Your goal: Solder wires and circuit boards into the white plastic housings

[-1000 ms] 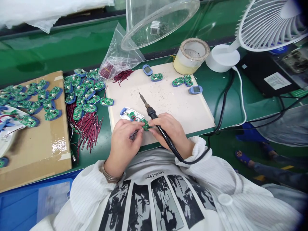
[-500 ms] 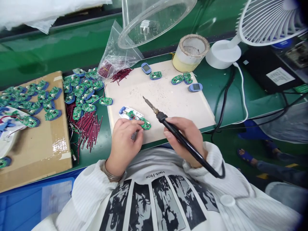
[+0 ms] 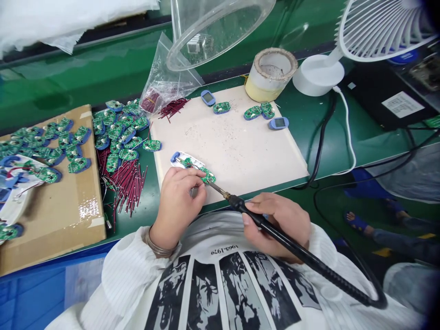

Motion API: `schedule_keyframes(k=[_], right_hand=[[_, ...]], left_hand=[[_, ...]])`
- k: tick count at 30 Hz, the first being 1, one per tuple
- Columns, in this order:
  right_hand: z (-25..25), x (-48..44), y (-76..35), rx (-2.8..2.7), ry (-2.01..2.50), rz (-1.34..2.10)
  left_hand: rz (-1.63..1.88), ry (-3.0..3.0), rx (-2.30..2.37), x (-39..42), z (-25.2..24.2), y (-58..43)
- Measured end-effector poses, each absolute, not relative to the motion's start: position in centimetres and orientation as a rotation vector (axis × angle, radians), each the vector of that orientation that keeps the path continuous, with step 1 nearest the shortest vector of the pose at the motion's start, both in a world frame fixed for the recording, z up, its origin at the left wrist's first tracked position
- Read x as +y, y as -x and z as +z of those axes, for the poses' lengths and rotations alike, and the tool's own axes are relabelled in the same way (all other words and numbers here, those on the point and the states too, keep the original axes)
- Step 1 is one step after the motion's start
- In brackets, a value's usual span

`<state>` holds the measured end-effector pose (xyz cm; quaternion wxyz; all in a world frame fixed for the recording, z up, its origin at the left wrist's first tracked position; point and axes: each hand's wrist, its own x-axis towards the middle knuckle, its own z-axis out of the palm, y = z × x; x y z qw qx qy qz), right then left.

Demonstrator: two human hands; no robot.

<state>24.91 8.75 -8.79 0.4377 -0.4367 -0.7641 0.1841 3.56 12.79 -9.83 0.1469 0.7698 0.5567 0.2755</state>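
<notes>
My right hand [image 3: 280, 222] is wrapped round the black handle of a soldering iron [image 3: 237, 201]. The iron's tip meets the lower edge of a small green circuit board [image 3: 209, 175]. My left hand [image 3: 180, 195] pinches at that board's left side, its fingertips partly hiding what they grip. Just above those fingers lies a white and blue casing [image 3: 196, 160] with wires and another green part inside. All of this is at the front of the pale work sheet [image 3: 233, 151].
Several circuit boards [image 3: 120, 126] and dark red wires [image 3: 130, 190] lie to the left, beside a cardboard sheet [image 3: 68, 215] holding more boards. Behind are a bag of wires [image 3: 154, 98], a tape roll [image 3: 271, 75] and a white fan [image 3: 318, 75]. Cables [image 3: 325, 133] run down the right.
My right hand has moved down and right, lowering the soldering iron's tip from above the sheet to the circuit board. My left hand has stayed nearly in place.
</notes>
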Motion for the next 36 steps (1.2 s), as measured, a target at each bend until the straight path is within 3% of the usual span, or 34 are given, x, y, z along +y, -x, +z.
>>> schedule_keyframes(k=[36], right_hand=[[-8.1,9.2,-25.3,-2.015,0.935,0.314]], left_hand=[[0.81,-2.217,1.634,12.7,-9.8,-3.8]])
